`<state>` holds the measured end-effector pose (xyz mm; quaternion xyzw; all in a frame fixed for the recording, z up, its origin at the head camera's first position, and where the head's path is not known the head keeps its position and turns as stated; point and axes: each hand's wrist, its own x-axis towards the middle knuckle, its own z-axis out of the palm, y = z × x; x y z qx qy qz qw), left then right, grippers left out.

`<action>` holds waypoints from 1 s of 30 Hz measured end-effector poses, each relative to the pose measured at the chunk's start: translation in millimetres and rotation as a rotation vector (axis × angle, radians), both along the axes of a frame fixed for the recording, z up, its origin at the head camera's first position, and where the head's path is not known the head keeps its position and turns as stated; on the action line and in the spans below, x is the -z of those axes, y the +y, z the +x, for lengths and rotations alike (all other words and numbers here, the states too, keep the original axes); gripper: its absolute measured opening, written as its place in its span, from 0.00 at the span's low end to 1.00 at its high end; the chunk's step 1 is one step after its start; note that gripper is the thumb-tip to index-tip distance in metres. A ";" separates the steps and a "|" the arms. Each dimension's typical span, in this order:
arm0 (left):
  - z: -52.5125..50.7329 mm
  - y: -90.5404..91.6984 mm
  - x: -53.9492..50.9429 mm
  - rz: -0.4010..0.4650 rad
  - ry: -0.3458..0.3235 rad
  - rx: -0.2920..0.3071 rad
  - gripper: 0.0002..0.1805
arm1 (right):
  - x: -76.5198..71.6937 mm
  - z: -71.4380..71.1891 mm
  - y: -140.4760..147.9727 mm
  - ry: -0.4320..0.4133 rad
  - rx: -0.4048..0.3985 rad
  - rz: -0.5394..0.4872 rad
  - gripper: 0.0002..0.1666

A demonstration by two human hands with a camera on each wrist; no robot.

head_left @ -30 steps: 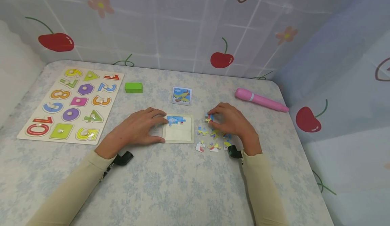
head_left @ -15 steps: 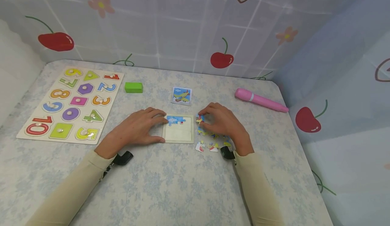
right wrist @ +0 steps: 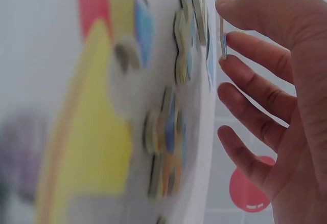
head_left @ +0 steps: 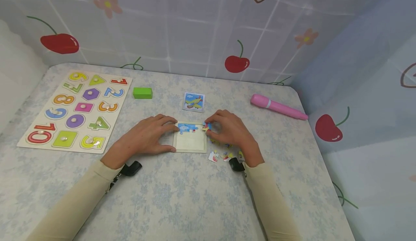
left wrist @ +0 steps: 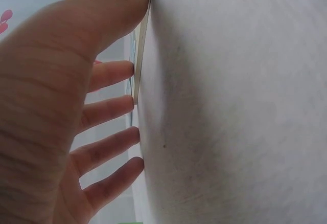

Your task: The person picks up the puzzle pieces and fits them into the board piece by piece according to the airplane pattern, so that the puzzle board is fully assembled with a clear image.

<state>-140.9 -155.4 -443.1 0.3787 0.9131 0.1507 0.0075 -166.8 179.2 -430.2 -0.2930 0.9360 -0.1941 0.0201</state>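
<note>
In the head view a small square puzzle tray (head_left: 191,142) lies on the table, with joined blue jigsaw pieces (head_left: 186,127) along its far left part. My left hand (head_left: 151,134) holds the tray's left side, thumb at the near corner and fingers toward the far one. My right hand (head_left: 231,129) pinches a blue, red and yellow puzzle piece (head_left: 206,127) at the tray's far right corner; the right wrist view shows this piece (right wrist: 223,40) edge-on between thumb and fingers. Several loose pieces (head_left: 213,156) lie right of the tray, partly hidden under the right hand.
Behind the tray lies an airplane picture card (head_left: 194,102). A green block (head_left: 142,93) and a number and shape peg board (head_left: 69,116) are at the left. A pink pen-shaped object (head_left: 278,106) lies at the back right. A patterned curtain (head_left: 195,28) hangs behind the table.
My right hand has moved left with the puzzle piece, from above the loose pieces to the tray's right edge. My left hand has stayed on the tray.
</note>
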 end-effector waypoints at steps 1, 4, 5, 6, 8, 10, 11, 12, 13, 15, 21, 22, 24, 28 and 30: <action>-0.1 0.0 0.0 0.002 0.001 0.001 0.40 | 0.3 0.1 -1.4 0.007 -0.003 0.002 0.21; -0.4 0.2 0.3 0.008 0.001 0.005 0.40 | 0.7 0.5 -5.5 0.013 -0.008 0.012 0.21; -0.5 0.1 0.5 0.010 0.001 0.006 0.40 | 0.8 0.7 -6.8 0.012 -0.008 0.016 0.21; -0.7 0.2 0.5 0.010 0.001 0.006 0.40 | 0.8 0.9 -8.2 0.009 -0.009 0.022 0.20; -1.2 0.1 1.1 0.010 0.003 0.008 0.40 | 1.2 1.3 -11.0 0.001 -0.012 0.035 0.20; -1.8 -0.1 1.7 0.010 0.006 0.011 0.40 | 1.6 1.8 -13.9 -0.003 -0.013 0.051 0.20; -2.1 -0.3 2.0 0.010 0.008 0.012 0.40 | 1.8 2.0 -15.4 -0.003 -0.012 0.062 0.20; -2.2 -0.3 2.2 0.010 0.010 0.013 0.39 | 1.8 2.3 -17.1 -0.004 -0.011 0.071 0.19; -2.4 -0.4 2.3 0.010 0.010 0.014 0.39 | 1.7 2.7 -18.6 -0.004 -0.008 0.078 0.19; -2.4 -0.6 2.5 0.009 0.010 0.014 0.40 | 1.5 3.5 -21.6 -0.001 -0.001 0.098 0.19; -2.7 -0.3 2.3 0.013 0.009 0.015 0.40 | -0.4 6.3 -28.0 0.009 0.014 0.133 0.17; -2.7 -0.2 2.3 0.014 0.009 0.015 0.40 | -0.9 6.8 -28.8 0.010 0.016 0.136 0.17; -2.6 -0.1 2.0 0.013 0.010 0.015 0.40 | -1.5 7.5 -30.0 0.013 0.019 0.142 0.17; -2.5 -0.2 2.0 0.013 0.007 0.014 0.40 | -1.3 7.8 -31.9 0.017 0.016 0.153 0.16; -2.7 -0.3 2.1 0.014 0.004 0.014 0.40 | -0.7 7.5 -32.5 0.017 0.013 0.154 0.15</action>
